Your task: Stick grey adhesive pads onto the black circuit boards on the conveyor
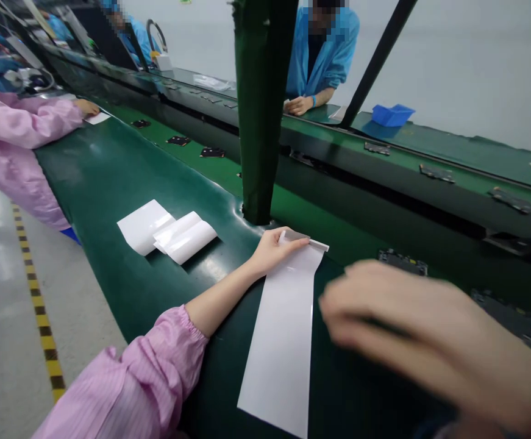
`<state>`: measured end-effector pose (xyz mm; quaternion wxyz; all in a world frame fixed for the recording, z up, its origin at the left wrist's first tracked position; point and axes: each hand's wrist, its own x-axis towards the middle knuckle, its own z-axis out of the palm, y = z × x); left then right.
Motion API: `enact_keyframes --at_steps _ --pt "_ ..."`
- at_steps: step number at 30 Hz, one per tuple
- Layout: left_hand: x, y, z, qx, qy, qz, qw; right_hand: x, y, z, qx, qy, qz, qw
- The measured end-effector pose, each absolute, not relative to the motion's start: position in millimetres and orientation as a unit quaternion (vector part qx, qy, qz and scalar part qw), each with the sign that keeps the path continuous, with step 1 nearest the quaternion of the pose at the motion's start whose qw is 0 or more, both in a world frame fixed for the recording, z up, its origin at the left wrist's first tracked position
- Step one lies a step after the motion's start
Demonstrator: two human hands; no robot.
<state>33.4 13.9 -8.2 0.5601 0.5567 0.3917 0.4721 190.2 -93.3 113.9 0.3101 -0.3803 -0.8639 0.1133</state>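
A long white sheet lies on the green bench in front of me. My left hand rests on its far end, fingers pressed together on the sheet's top corner, where a thin strip is lifted. My right hand is close to the camera, blurred by motion, above the bench right of the sheet; its fingers are curled and something dark shows beneath them, too smeared to make out.
Loose white sheets lie to the left. A green post rises behind the sheet. Dark flat parts sit along the conveyor. A person in pink works at left; another in blue leans opposite, near a blue tray.
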Motion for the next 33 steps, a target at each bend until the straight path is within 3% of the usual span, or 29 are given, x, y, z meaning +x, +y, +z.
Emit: enact_keyframes --at_steps 1,6,10,17,33 --pt "33.4 13.7 -7.8 0.559 0.393 0.476 0.554 190.4 -69.1 97.2 -0.407 -0.852 0.137 0.299" --pt "32.6 13.8 -6.3 0.567 0.414 0.474 0.532 189.9 3.5 9.5 -0.518 -0.699 0.161 0.466" --pt "32.0 14.2 -6.2 0.570 0.417 0.460 0.538 194.0 2.2 -8.9 -0.521 -0.637 0.242 0.514" --pt "32.5 14.8 -7.1 0.559 0.431 0.458 0.540 195.8 1.0 1.1 -0.488 -0.662 0.310 0.477" --pt "32.7 15.0 -5.2 0.553 0.422 0.485 0.530 198.1 3.4 -1.9 -0.508 -0.653 0.292 0.481"
